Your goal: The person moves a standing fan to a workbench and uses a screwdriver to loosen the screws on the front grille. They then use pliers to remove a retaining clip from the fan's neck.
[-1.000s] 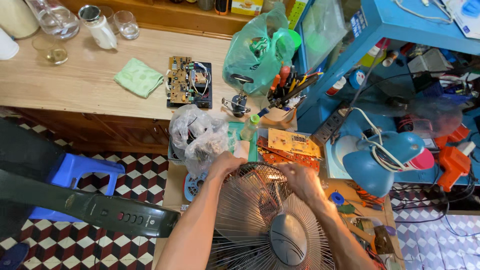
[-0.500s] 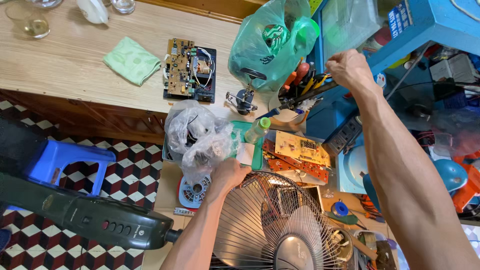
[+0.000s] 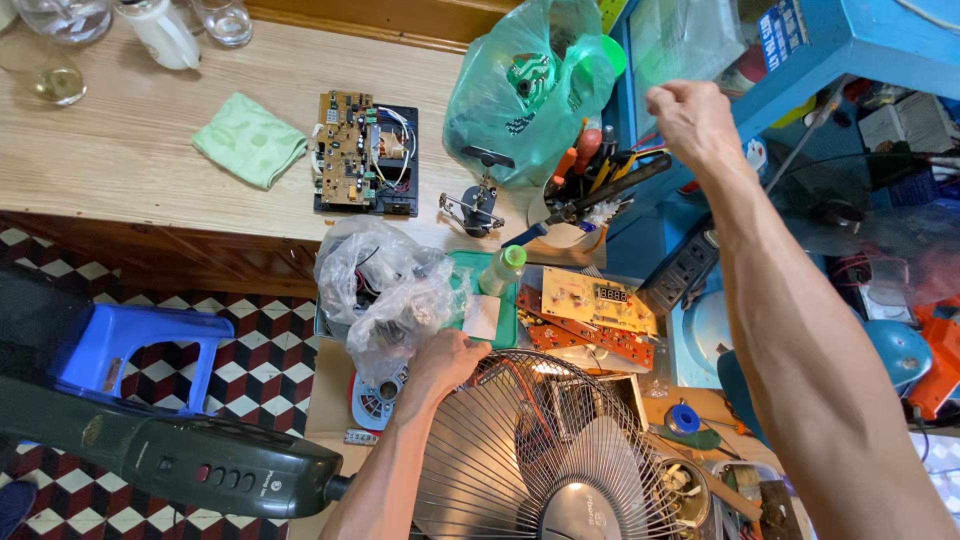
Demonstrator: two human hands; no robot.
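**Hands at the fan grille and the tool holder**

Left hand (image 3: 447,360) rests curled on the top rim of the wire fan grille (image 3: 545,440), fingers closed over the wires, so we hold the fan there. Our right hand (image 3: 690,120) is raised and closed into a loose fist just above the tool holder (image 3: 575,235); we cannot tell whether anything is pinched in it.

Containers first: the tool holder is crammed with screwdrivers and pliers, handles sticking up. Behind it a green plastic bag (image 3: 525,95) stands bulging, its contents only dimly seen. A clear plastic bag (image 3: 385,285) with wiring inside sits in a shallow green tray (image 3: 500,325), just beside our left hand, next to a small bottle (image 3: 502,268).

Circuit boards (image 3: 590,310) lie between the tray and the grille. On the wooden tabletop (image 3: 130,160) we see a green cloth (image 3: 250,140) and another circuit board (image 3: 365,150), with open wood around them. The tabletop edge drops to a tiled floor with a blue stool (image 3: 130,345).
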